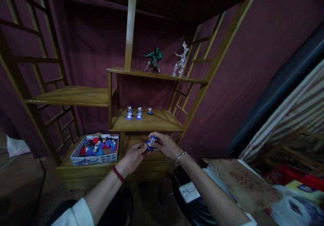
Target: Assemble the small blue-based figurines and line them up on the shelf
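Both hands are working on one blue figurine (pixel 152 141), holding it up in front of the wooden cabinet (pixel 71 96), right of the box and below the front edge of the small shelf (pixel 162 122).

Right hand (pixel 167 145): fingers are closing round the figurine's upper part, pinching it, no visible slack. Left hand (pixel 135 157): fingertips are pinching low on its left side, nearly closed; exact contact is hiding behind the fingers.

Small shelf is carrying five little figurines (pixel 139 115): three standing in a back row, two in front on purple-blue bases, all grouped toward the left half.

Open box (pixel 95 160) is sitting on the cabinet's lower board, left of the hands, holding a jumble of blue, red and dark pieces (pixel 100 145).

Shelf above is carrying a green crouching figure (pixel 153 60) and, right of it, a clear antlered statue (pixel 180 63).

Left wrist is wearing a red bead bracelet (pixel 117 174); right wrist, a silver one (pixel 180 158).
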A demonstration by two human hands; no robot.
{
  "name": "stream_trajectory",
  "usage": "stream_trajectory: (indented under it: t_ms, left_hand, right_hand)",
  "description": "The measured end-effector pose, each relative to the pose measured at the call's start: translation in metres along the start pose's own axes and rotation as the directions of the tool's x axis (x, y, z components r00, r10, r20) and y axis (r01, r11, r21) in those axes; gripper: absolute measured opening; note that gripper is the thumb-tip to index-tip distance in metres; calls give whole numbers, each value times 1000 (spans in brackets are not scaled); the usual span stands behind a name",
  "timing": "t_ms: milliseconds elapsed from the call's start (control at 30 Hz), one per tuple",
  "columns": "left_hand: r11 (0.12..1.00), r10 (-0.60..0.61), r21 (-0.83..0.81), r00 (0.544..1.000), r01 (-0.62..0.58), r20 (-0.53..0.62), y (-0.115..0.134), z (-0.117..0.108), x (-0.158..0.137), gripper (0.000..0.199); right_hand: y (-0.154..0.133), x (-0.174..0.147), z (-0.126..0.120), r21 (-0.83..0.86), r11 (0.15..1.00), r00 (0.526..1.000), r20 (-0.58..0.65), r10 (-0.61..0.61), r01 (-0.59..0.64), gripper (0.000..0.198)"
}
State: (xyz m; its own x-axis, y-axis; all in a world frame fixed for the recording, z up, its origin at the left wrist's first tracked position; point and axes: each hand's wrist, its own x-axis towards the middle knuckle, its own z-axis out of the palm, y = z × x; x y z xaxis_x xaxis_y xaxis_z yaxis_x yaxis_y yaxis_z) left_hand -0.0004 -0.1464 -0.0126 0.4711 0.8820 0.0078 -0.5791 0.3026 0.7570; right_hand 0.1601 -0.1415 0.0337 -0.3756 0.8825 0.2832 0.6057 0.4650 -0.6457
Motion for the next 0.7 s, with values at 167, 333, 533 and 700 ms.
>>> stream_trajectory:
  t_ms: [167,333,533,700]
  left_hand:
    - [1000,-26,11,999,25,37,0,0,4,23]
    - [999,-11,39,997,8,79,4,5,15,23]
    - [999,-1,54,987,-8,163,16,16,33,25]
    - [998,27,51,981,-38,195,24,19,48,20]
  right_hand:
    - [2,-1,-3,-3,1000,1000,10,-30,30,21]
    - [4,3,-11,-8,1000,999,-31,-24,23,23]
    - [12,15,-24,122,992,999,-29,22,-19,23]
    - [12,26,-33,116,992,997,-67,49,-41,24]
